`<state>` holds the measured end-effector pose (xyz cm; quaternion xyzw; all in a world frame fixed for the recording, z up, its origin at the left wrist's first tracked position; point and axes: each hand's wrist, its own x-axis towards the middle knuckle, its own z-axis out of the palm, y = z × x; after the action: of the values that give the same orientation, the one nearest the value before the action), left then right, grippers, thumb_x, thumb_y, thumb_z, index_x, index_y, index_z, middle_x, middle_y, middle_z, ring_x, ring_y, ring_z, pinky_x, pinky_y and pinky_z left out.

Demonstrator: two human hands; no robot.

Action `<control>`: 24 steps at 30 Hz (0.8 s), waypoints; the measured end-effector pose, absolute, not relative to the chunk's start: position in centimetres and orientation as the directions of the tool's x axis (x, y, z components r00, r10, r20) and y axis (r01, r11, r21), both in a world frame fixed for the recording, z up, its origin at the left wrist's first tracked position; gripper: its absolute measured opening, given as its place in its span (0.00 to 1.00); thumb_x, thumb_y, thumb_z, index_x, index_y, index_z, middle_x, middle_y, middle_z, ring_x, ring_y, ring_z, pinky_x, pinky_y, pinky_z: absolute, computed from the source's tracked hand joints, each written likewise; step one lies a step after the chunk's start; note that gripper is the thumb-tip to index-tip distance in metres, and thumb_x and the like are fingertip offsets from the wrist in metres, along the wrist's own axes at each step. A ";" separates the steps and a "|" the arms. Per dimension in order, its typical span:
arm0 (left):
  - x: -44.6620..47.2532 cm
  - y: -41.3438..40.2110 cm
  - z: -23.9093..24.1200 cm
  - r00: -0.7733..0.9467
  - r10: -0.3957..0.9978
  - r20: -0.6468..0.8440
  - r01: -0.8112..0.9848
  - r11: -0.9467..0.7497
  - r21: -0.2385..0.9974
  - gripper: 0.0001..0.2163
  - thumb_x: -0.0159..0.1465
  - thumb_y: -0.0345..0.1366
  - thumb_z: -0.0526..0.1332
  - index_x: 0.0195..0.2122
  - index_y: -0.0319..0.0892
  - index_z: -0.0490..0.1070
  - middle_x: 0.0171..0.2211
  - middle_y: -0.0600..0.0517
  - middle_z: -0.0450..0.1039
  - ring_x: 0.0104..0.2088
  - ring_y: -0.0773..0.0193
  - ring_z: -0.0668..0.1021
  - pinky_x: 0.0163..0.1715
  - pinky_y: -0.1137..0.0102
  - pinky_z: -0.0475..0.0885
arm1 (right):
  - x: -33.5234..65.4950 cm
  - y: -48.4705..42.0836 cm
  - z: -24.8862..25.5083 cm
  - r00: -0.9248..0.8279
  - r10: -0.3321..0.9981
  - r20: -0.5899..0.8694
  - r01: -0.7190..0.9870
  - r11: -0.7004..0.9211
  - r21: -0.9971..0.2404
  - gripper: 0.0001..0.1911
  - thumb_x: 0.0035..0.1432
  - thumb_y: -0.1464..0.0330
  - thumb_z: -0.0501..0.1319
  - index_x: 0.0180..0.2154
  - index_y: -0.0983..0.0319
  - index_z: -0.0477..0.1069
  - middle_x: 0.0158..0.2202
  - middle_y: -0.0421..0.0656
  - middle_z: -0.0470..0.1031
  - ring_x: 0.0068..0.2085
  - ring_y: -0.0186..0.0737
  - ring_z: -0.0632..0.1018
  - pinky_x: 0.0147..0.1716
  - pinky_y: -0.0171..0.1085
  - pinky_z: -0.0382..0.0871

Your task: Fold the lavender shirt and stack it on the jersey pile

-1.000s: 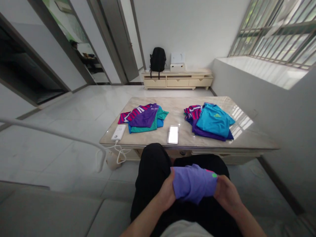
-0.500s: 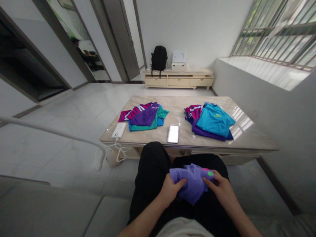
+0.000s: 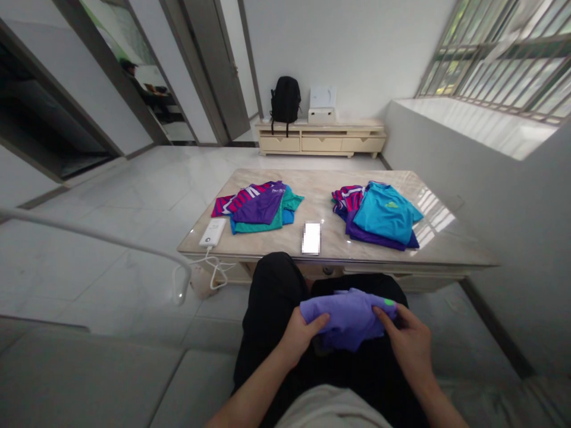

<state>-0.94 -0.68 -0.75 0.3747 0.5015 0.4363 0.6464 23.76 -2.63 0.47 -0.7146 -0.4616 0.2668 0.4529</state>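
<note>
A folded lilac shirt with a small green mark lies across my lap on black trousers. My left hand grips its left end, thumb on top. My right hand holds its right end, fingers curled over the cloth. Both hands are closed on the garment. Ahead on the marble coffee table lie two piles of shirts: a purple, teal and striped pile on the left, and a pile topped by a blue shirt on the right.
A phone lies at the table's near edge. A white power bank with a cable sits at the near left corner. I sit on a grey sofa. A low cabinet with a black backpack stands at the far wall.
The lilac shirt has been folded smaller and lowered onto my lap. Both hands have moved closer together along its ends.
</note>
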 end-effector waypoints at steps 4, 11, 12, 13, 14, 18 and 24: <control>-2.5 0.7 -1.0 -0.038 0.980 -0.196 -0.050 0.194 0.980 0.21 0.63 0.51 0.67 0.46 0.37 0.77 0.43 0.42 0.82 0.44 0.51 0.82 0.48 0.59 0.77 | 22.9 -2.4 1.2 0.420 0.896 0.144 0.508 -0.100 -0.856 0.26 0.50 0.45 0.70 0.37 0.60 0.84 0.32 0.44 0.83 0.33 0.49 0.81 0.40 0.41 0.76; -2.5 0.1 2.1 0.214 0.893 0.395 0.481 -0.448 0.753 0.29 0.63 0.48 0.70 0.63 0.47 0.67 0.65 0.41 0.66 0.67 0.46 0.66 0.67 0.49 0.61 | 21.1 -2.2 0.8 0.249 0.947 0.201 0.480 0.060 -0.875 0.15 0.53 0.53 0.71 0.37 0.55 0.84 0.40 0.43 0.85 0.43 0.52 0.83 0.49 0.44 0.75; -2.1 0.0 2.4 0.328 0.865 0.378 0.477 -0.498 0.724 0.32 0.61 0.51 0.71 0.64 0.47 0.67 0.65 0.41 0.67 0.68 0.45 0.65 0.68 0.48 0.59 | 21.1 -2.2 0.8 0.231 0.951 0.207 0.473 0.077 -0.878 0.14 0.53 0.54 0.71 0.37 0.55 0.84 0.40 0.43 0.85 0.44 0.52 0.83 0.50 0.44 0.75; -1.8 -0.1 2.6 0.418 0.840 0.346 0.468 -0.525 0.710 0.34 0.58 0.52 0.72 0.64 0.47 0.68 0.64 0.41 0.69 0.68 0.44 0.66 0.68 0.48 0.59 | 21.1 -2.3 0.8 0.218 0.952 0.215 0.467 0.092 -0.880 0.13 0.54 0.55 0.71 0.37 0.54 0.84 0.40 0.42 0.85 0.44 0.51 0.83 0.50 0.44 0.75; -1.3 0.0 2.7 0.479 0.823 0.306 0.465 -0.534 0.706 0.34 0.57 0.53 0.73 0.62 0.47 0.70 0.61 0.42 0.73 0.65 0.44 0.69 0.67 0.48 0.61 | 21.2 -2.3 0.9 0.205 0.953 0.223 0.464 0.106 -0.880 0.12 0.54 0.55 0.71 0.37 0.54 0.84 0.40 0.42 0.85 0.44 0.51 0.83 0.50 0.44 0.75; 0.1 0.8 2.1 0.519 0.839 0.164 0.517 -0.460 0.722 0.13 0.65 0.43 0.68 0.48 0.44 0.78 0.43 0.46 0.81 0.46 0.53 0.81 0.52 0.60 0.73 | 21.8 -2.6 1.4 0.154 0.961 0.230 0.459 0.136 -0.878 0.10 0.57 0.57 0.70 0.38 0.54 0.83 0.40 0.41 0.84 0.43 0.48 0.82 0.50 0.42 0.74; 1.1 2.2 3.0 0.558 0.815 0.155 0.497 -0.478 0.724 0.12 0.66 0.32 0.64 0.51 0.45 0.78 0.43 0.49 0.81 0.43 0.57 0.82 0.47 0.67 0.74 | 22.5 -3.5 0.7 0.221 0.964 0.151 0.403 0.051 -0.914 0.13 0.61 0.58 0.67 0.45 0.56 0.79 0.48 0.44 0.80 0.51 0.47 0.78 0.55 0.42 0.71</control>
<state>1.10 2.20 2.96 0.8228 0.3985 0.2492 0.3196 22.46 -3.45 0.68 -0.6219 -0.5493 0.2964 0.4729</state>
